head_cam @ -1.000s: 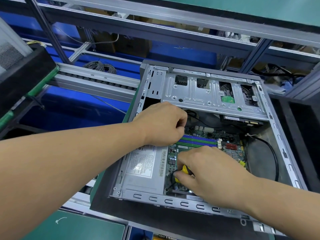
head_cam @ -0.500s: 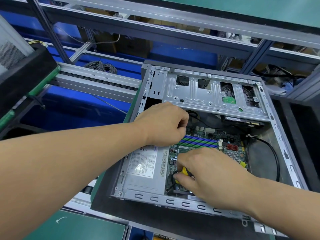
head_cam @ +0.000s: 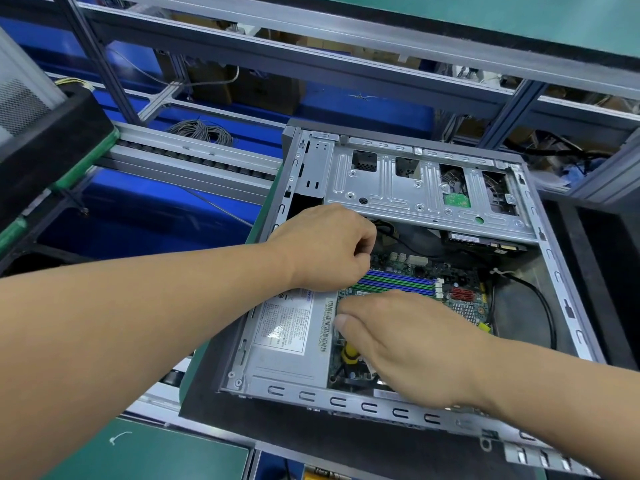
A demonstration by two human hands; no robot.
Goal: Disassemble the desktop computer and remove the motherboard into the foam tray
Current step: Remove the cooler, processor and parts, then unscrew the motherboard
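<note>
The open desktop case (head_cam: 557,271) lies on its side with the green motherboard (head_cam: 424,270) on its floor. My left hand (head_cam: 325,247) is curled at the board's upper left corner. Its fingertips pinch at a black cable (head_cam: 388,233) that runs under the drive cage (head_cam: 408,188). My right hand (head_cam: 419,348) lies over the board's lower part, fingers stretched toward the blue and green memory slots (head_cam: 398,284). A yellow-handled tool (head_cam: 349,353) shows under its thumb and palm; the tool's tip is hidden. A black foam tray (head_cam: 602,258) stands to the right of the case.
A silver power supply (head_cam: 287,344) fills the case's left half. Another black cable (head_cam: 543,306) loops across the bare case floor at the right. The case rests on a black pad (head_cam: 311,441) beside a roller conveyor (head_cam: 194,161). A second machine on black foam (head_cam: 52,133) sits far left.
My right hand has slid a little up and left over the board, its fingers stretching out flatter, and the yellow handle shifted with it. My left hand has stayed in place.
</note>
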